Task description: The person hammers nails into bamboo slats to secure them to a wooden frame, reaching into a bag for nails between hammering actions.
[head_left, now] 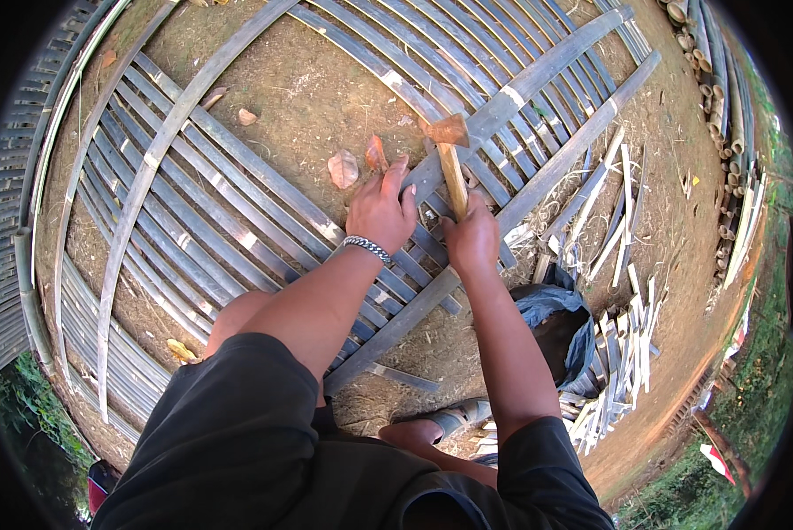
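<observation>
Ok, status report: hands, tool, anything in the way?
Right hand grips wooden-handled tool. Left hand at the long crosspiece. Dry leaves nearby, nothing plainly blocking.

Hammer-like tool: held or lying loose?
Held: the hammer-like tool has its wooden handle in the closed right hand, its brown head exposed.

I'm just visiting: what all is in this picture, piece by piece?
Hammer: one, brown, centre
Bamboo slats: many, grey, across the ground
Crosspieces: several, grey, over the slats
Dry leaves: several, brown to yellow, mostly left of centre
Split strips: many, pale, lower right
Bag-like container: one, blue-grey, beside the strips
Poles: many, brownish, upper right
Plants: uncounted, green, outer edges
Sandal: one, grey, bottom centre
Bracelet: one, silver, left wrist
Left hand: one, on a crosspiece
Right hand: one, round the hammer's handle
</observation>
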Action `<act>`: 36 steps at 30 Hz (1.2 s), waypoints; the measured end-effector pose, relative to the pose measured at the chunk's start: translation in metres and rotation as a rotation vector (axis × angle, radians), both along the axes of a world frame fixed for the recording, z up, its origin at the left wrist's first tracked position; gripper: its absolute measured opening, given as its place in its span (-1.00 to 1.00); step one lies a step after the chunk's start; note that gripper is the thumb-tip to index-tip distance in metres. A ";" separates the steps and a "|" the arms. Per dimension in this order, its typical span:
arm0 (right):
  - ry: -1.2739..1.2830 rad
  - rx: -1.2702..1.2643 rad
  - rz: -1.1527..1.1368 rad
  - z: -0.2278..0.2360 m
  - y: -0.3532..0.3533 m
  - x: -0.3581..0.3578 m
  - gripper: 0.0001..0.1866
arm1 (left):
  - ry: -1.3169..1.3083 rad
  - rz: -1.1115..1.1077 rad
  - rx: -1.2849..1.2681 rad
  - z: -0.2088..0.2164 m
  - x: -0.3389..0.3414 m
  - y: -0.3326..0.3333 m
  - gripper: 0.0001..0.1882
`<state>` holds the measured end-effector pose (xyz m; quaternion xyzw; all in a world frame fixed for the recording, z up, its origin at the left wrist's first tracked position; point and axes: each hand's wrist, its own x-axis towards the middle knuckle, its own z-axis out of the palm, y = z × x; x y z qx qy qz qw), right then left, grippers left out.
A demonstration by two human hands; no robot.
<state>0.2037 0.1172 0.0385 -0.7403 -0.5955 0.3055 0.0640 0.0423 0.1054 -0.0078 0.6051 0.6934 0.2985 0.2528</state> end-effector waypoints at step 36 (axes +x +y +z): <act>0.062 0.042 -0.069 -0.014 -0.001 0.005 -0.65 | 0.607 -0.976 0.068 0.009 -0.016 -0.021 -0.28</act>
